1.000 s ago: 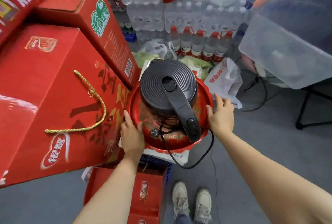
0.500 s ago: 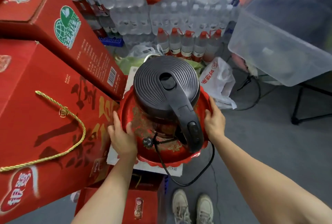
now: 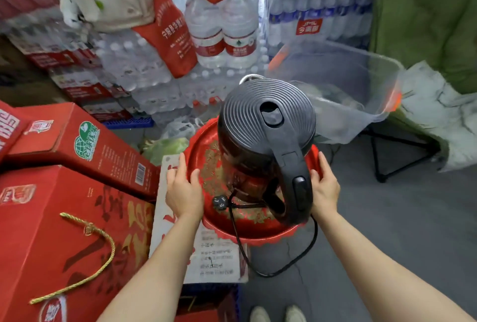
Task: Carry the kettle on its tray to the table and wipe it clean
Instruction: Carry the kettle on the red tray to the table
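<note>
Both bare forearms reach up from the bottom of the frame toward its centre, elbows spread and wrists nearly straight. The left hand (image 3: 183,190) sits on the left edge of the tray (image 3: 247,231), thumb hooked over the rim and fingers spread along the outside. The right hand (image 3: 324,187) mirrors it on the right edge, palm pressed to the rim and fingers curled round it. Each hand is closed on the tray, so the tray is gripped from both sides.

The tray is round and red, with a scalloped rim and worn gold patterning, and it lies in the middle of the frame. The kettle (image 3: 265,138) stands upright on it, dark, with a ribbed black lid and a black handle pointing toward the person. Its cord (image 3: 304,252) loops down off the tray's near edge, and the plug (image 3: 220,201) rests on the tray beside the left hand.

At the lower left are red boxes (image 3: 64,231); one carries a green globe logo and a barcode, another has a gold rope handle (image 3: 100,265). Their writing is Chinese and I cannot read it clearly. Under the tray lies a white printed sheet (image 3: 216,257). Shrink-wrapped water bottles (image 3: 222,35) with red labels fill the top centre. A clear plastic tub (image 3: 343,89) sits at the right. Two pale shoes (image 3: 276,314) show at the bottom edge on the grey floor (image 3: 387,218).
</note>
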The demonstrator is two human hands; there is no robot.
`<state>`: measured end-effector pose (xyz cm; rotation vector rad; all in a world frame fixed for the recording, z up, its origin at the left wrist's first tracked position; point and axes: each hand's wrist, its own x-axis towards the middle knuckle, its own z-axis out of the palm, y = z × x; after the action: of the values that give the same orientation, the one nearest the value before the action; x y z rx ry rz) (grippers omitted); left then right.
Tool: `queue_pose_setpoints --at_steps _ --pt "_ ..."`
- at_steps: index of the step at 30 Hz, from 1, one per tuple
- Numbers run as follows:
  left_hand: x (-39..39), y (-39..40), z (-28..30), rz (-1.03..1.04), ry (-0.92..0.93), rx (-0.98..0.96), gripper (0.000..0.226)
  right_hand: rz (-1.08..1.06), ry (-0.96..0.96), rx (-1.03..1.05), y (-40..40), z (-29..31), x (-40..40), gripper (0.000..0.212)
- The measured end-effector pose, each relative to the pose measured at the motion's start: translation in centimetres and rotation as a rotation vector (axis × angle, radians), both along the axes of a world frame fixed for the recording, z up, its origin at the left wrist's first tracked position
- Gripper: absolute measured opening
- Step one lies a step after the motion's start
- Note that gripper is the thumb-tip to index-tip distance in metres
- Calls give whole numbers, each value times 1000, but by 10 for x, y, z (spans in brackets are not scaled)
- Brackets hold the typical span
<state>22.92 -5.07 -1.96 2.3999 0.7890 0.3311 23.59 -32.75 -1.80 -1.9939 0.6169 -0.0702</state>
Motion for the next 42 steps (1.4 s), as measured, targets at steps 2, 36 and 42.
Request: queue_pose_setpoints --at_steps 2,36,42 --pt "5 -23 20 -48 -17 12 54 -40 -12 1 -23 21 -9 52" --pt "97 -724 147 -1025 -7 -68 51 -981 -36 -78 -609 140 -141 60" --pt "133 -838 151 -1125 25 -77 51 -1092 -48 -93 -697 141 -121 53"
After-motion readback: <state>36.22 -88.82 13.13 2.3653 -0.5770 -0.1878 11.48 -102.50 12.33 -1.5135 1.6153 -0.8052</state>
